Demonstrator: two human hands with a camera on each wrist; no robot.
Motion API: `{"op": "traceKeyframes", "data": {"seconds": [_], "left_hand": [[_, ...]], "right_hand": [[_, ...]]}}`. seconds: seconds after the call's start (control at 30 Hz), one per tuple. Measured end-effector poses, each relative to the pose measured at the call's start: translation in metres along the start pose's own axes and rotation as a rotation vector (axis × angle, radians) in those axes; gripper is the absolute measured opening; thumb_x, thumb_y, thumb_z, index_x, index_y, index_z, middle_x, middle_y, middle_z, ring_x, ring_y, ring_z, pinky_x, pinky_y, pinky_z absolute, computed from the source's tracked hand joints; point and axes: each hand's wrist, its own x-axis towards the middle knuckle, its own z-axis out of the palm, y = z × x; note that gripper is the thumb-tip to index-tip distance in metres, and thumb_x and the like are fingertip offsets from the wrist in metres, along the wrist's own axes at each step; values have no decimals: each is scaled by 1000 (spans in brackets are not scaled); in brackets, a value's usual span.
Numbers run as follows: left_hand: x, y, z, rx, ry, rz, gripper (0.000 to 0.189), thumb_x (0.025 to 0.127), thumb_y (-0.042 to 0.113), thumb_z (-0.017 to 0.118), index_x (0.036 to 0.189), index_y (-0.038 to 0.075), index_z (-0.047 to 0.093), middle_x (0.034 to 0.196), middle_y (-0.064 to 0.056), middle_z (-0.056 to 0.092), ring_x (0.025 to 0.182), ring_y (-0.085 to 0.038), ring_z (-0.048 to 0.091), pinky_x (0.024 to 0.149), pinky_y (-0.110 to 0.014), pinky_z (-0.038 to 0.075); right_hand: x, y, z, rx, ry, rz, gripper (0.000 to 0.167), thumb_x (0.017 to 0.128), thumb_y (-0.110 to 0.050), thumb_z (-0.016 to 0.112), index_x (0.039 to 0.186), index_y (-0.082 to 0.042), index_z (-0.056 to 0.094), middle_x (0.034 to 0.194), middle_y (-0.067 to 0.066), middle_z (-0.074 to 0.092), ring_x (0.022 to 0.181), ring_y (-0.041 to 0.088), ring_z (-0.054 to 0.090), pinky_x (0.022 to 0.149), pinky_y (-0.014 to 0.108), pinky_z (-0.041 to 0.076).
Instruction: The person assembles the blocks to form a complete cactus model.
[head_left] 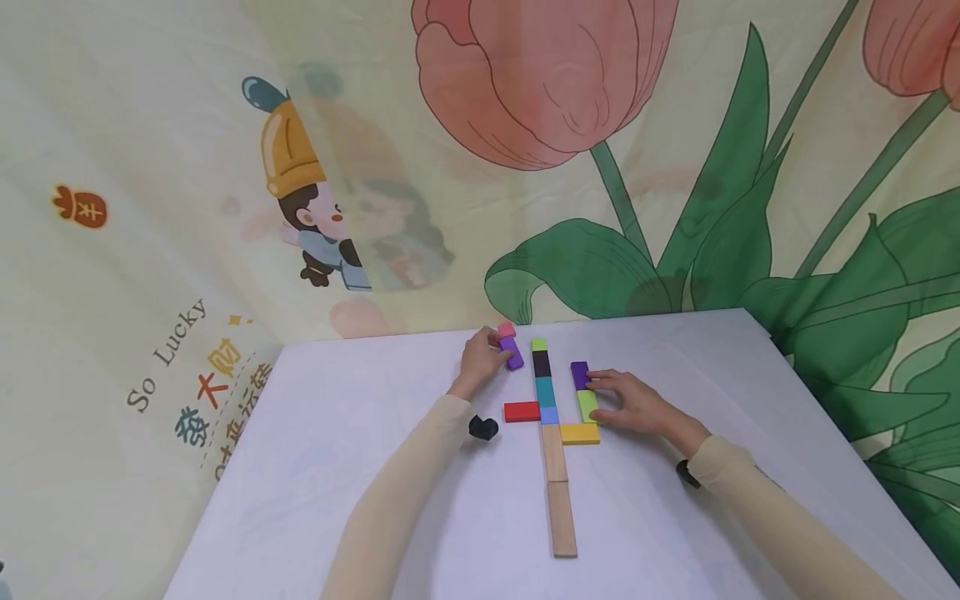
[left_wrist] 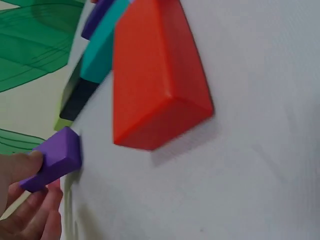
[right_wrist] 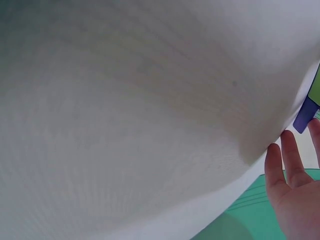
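In the head view my left hand [head_left: 480,360] pinches a purple block [head_left: 513,355] between thumb and fingers. A pink block [head_left: 506,330] lies at its far end. The left wrist view shows the thumb on top of the purple block [left_wrist: 62,155]. My right hand [head_left: 637,404] has its fingers extended, with the index fingertip at a dark purple block [head_left: 579,374] and the thumb by a lime block [head_left: 588,406]. Those two stand end to end above a yellow block [head_left: 581,434]. A red block [head_left: 522,412] juts left from the central column.
The central column runs from a small lime block [head_left: 539,343] through black [head_left: 542,363], teal [head_left: 545,392] and blue [head_left: 549,415] blocks to two wooden planks [head_left: 562,518]. All lie on a white-covered table [head_left: 300,492]. A tulip-patterned cloth [head_left: 360,108] hangs behind.
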Motion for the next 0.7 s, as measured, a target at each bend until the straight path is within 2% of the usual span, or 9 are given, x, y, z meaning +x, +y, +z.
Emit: {"op": "traceKeyframes", "data": {"seconds": [0.1, 0.2, 0.27, 0.4, 0.53, 0.7], "left_hand": [[1, -1, -3, -120, 11, 43, 27, 85, 7, 72, 107, -5, 63, 105, -21, 70, 100, -31, 67, 88, -36, 55], [0, -3, -11, -174, -54, 46, 24, 86, 8, 71, 107, -3, 66, 105, -20, 70, 100, -30, 67, 84, -33, 56], [-3, -5, -18, -175, -125, 24, 24, 86, 10, 71, 108, 1, 69, 106, -18, 70, 100, -28, 67, 82, -31, 56], [-10, -13, -28, -115, -252, 2, 24, 87, 17, 71, 109, 8, 73, 104, -12, 71, 99, -21, 63, 82, -27, 53], [-18, -20, -33, -95, -319, 6, 23, 87, 20, 72, 108, 10, 74, 100, -8, 70, 96, -17, 60, 83, -27, 49], [-23, -25, -33, -106, -357, 25, 22, 86, 18, 72, 107, 9, 74, 99, -8, 72, 89, -14, 61, 82, -26, 50]], "right_hand": [[0, 0, 0, 0, 2, -3, 54, 83, -33, 74, 128, -6, 62, 145, 15, 50, 135, 41, 42, 108, 61, 36], [0, 1, 0, -1, 8, -5, 54, 83, -33, 74, 128, -5, 62, 145, 15, 50, 135, 40, 43, 108, 60, 37], [0, 1, 0, 2, 7, -7, 54, 83, -33, 74, 128, -5, 62, 145, 15, 50, 134, 40, 43, 108, 60, 37], [0, 1, 0, -2, 1, -4, 55, 83, -34, 74, 128, -5, 62, 145, 16, 50, 134, 41, 42, 108, 61, 37], [-1, 0, -1, -4, 1, 2, 55, 83, -34, 74, 129, -6, 62, 145, 15, 49, 135, 41, 42, 108, 61, 37], [-1, 0, 0, -3, -1, 5, 55, 84, -34, 73, 129, -6, 62, 145, 15, 49, 135, 40, 42, 108, 61, 37]]}}
